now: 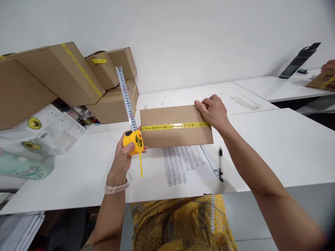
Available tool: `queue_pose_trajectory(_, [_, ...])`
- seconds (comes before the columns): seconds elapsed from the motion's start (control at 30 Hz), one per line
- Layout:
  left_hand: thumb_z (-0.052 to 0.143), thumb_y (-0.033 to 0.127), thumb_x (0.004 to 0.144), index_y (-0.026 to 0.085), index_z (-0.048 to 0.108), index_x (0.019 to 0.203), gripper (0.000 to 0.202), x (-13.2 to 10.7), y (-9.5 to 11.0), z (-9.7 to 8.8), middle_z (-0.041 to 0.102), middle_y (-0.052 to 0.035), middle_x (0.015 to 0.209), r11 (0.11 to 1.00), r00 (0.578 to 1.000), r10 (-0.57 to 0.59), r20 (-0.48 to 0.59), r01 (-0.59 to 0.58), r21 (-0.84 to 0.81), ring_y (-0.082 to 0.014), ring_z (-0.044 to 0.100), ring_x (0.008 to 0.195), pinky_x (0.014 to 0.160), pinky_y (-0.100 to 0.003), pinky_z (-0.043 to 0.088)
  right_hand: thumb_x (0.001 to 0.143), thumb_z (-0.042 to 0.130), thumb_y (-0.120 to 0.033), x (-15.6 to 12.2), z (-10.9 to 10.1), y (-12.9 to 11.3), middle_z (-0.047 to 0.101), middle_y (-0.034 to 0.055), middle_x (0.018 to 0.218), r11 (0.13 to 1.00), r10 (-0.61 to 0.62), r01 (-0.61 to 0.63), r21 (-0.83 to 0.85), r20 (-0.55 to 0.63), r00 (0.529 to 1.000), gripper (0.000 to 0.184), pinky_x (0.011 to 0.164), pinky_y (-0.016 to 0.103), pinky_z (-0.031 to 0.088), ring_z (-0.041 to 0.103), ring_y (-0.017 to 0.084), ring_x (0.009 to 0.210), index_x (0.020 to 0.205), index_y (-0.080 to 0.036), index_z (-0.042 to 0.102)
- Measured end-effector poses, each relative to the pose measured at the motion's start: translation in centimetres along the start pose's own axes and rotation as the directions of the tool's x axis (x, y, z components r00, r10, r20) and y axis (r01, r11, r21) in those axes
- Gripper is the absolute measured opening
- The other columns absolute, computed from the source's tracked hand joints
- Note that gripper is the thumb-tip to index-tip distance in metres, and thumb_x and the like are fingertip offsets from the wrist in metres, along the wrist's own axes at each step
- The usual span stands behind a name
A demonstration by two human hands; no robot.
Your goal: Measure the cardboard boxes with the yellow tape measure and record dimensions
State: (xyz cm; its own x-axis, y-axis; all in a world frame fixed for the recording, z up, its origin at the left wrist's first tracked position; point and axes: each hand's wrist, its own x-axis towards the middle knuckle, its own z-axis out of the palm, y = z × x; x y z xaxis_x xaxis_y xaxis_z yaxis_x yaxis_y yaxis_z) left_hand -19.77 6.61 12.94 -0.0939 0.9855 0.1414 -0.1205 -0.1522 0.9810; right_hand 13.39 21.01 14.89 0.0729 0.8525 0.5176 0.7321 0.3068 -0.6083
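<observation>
My left hand (123,157) is closed around a yellow tape measure (133,141), held at the left end of a flat cardboard box (178,137). The white blade (125,97) sticks out upward and away from me, past the box's left edge. My right hand (213,111) rests on the box's far right corner, fingers curled over the edge, right at the end of the yellow tape strip (172,126) that runs along the box's length. The box lies on a white table (274,150).
A printed sheet (183,164) and a black pen (221,164) lie just in front of the box. Several taped cardboard boxes (65,73) are stacked at the back left, with white packages (44,132) below them. Another person's hand (328,65) holds a box at the far right.
</observation>
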Motion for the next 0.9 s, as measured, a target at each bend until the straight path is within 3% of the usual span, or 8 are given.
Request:
queue_pose_trajectory(0.1, [0.089,0.057,0.064,0.026,0.055,0.123,0.075,-1.4,-0.2,1.6,0.051,-0.0145,0.155,1.000,0.999,0.030,0.020,-0.030,-0.002,-0.0212,0.072,0.076,0.064,-0.038,0.064,0.103,0.044,-0.048,1.5,1.5,0.1,0.067,0.0143,0.119,0.987,-0.156,0.156,-0.023,0.020,0.988,0.037,0.100,0.048,0.042,0.055,0.032,0.116,0.088,-0.023,0.067])
queue_pose_trajectory(0.17, [0.091,0.056,0.065,0.030,0.052,0.129,0.079,-3.5,-1.3,3.2,0.051,-0.0137,0.154,1.000,0.996,0.001,0.090,0.000,-0.019,-0.0222,0.073,0.081,0.066,-0.037,0.065,0.105,0.038,-0.037,2.0,2.2,-0.1,0.070,0.0141,0.116,0.966,-0.246,0.251,-0.060,0.074,0.966,0.034,0.099,0.046,0.043,0.059,0.030,0.109,0.093,-0.023,0.066])
queue_pose_trajectory(0.3, [0.092,0.052,0.065,0.027,0.050,0.133,0.084,-7.2,-4.6,6.8,0.063,-0.0103,0.128,0.971,0.927,-0.164,0.337,0.212,-0.109,-0.0216,0.072,0.086,0.071,-0.032,0.062,0.104,0.033,-0.028,2.3,2.6,-0.6,0.074,0.0128,0.106,0.933,-0.311,0.331,-0.142,0.144,0.939,0.034,0.088,0.043,0.044,0.063,0.028,0.095,0.102,-0.022,0.067])
queue_pose_trajectory(0.37, [0.092,0.052,0.066,0.025,0.051,0.134,0.084,-8.1,-6.0,8.3,0.063,-0.0074,0.118,0.947,0.888,-0.236,0.395,0.301,-0.110,-0.0207,0.070,0.087,0.075,-0.032,0.060,0.103,0.032,-0.025,2.3,2.6,-0.7,0.075,0.0117,0.105,0.924,-0.322,0.342,-0.169,0.134,0.937,0.036,0.088,0.042,0.043,0.064,0.028,0.094,0.114,-0.022,0.066])
queue_pose_trajectory(0.53, [0.093,0.057,0.064,0.025,0.052,0.134,0.087,-9.5,-7.7,11.0,0.059,-0.0050,0.111,0.897,0.851,-0.330,0.407,0.417,-0.144,-0.0190,0.067,0.087,0.075,-0.031,0.059,0.098,0.035,-0.012,2.4,2.7,-0.8,0.075,0.0085,0.100,0.882,-0.403,0.420,-0.212,0.122,0.907,0.047,0.086,0.040,0.040,0.064,0.027,0.094,0.139,-0.023,0.057])
queue_pose_trajectory(0.73, [0.094,0.058,0.061,0.024,0.053,0.134,0.090,-11.2,-8.1,13.0,0.058,-0.0018,0.100,0.865,0.852,-0.365,0.375,0.459,-0.201,-0.0173,0.066,0.082,0.073,-0.031,0.060,0.095,0.039,-0.005,2.6,2.5,-0.9,0.071,0.0073,0.102,0.840,-0.440,0.477,-0.258,0.188,0.878,0.057,0.079,0.037,0.037,0.057,0.025,0.088,0.138,-0.034,0.065])
queue_pose_trajectory(0.9, [0.094,0.056,0.062,0.024,0.053,0.132,0.087,-11.5,-8.2,14.1,0.058,-0.0030,0.104,0.845,0.840,-0.371,0.397,0.483,-0.230,-0.0178,0.067,0.084,0.071,-0.030,0.059,0.098,0.039,-0.005,2.8,2.4,-1.0,0.070,0.0073,0.109,0.812,-0.462,0.513,-0.277,0.233,0.856,0.060,0.080,0.037,0.035,0.055,0.023,0.088,0.138,-0.039,0.066])
